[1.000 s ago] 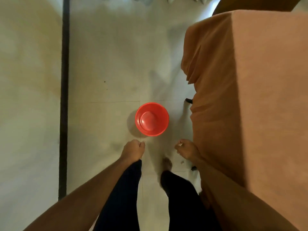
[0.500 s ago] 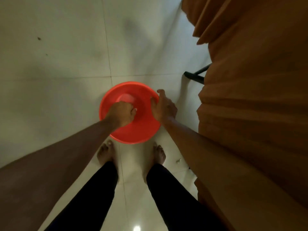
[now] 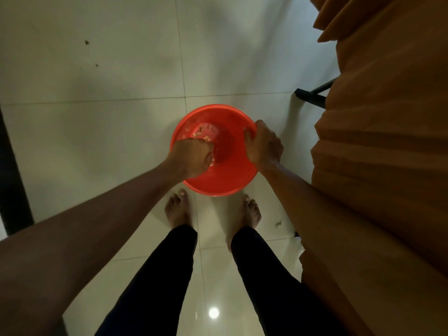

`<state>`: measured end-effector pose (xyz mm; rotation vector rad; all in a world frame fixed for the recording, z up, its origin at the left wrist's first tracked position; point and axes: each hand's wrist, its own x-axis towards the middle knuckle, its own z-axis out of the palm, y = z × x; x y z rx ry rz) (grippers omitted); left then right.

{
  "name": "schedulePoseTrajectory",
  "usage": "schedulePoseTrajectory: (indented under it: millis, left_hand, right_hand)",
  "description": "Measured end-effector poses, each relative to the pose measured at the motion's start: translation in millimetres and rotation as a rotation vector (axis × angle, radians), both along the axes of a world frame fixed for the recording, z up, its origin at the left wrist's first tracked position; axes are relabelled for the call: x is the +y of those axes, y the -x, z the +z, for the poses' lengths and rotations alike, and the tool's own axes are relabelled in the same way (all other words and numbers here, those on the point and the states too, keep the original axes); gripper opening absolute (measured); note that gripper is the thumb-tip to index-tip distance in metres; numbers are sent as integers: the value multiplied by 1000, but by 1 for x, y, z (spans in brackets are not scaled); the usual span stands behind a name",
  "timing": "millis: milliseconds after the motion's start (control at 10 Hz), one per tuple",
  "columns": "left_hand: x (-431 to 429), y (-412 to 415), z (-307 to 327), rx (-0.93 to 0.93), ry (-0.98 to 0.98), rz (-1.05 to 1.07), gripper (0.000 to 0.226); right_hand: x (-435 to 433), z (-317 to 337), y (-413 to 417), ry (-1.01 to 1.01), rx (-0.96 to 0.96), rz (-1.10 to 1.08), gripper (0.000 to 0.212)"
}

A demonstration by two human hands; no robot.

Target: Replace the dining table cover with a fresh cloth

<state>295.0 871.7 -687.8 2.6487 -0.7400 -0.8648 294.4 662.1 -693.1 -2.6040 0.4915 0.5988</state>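
Orange cloth [image 3: 378,141] on the right hides the surface under it and runs out of frame. Left hand [image 3: 191,156] has its fingers curled inside the red bowl [image 3: 218,178], and I can't tell if they're holding anything. Right hand [image 3: 263,147] grips the rim. Pale bits [image 3: 204,133] in the bowl are new.

Floor [image 3: 121,141]: pale glossy tiles, thin joints, lamp glare. Red basin [image 3: 218,180] on it, just ahead of my bare feet [image 3: 178,209]. Black desk leg [image 3: 309,97] stands at right. Small pale scrap [image 3: 279,223] beside right foot; dark specks [image 3: 86,42] far left.
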Motion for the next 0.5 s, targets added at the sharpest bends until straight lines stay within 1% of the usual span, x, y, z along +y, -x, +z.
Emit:
schedulePoseTrajectory:
  millis: [100,200,300,400,500]
  left_hand:
    - [7,8,7,7,45,14,27]
    - [13,16,19,32,89,17,24]
    - [19,24,50,143,75,53,24]
    - [23,25,91,321,59,316,18]
    - [35,19,142,315,44,544,16]
  right_hand:
    - [-1,3,-1,34,39,26,31]
    - [-2,16,-4,84,145,7,38]
    - [-2,47,-3,78,242,-69,41]
    - [-6,93,-1,68,296,-139,43]
    - [-8,150,2,29,278,-135,42]
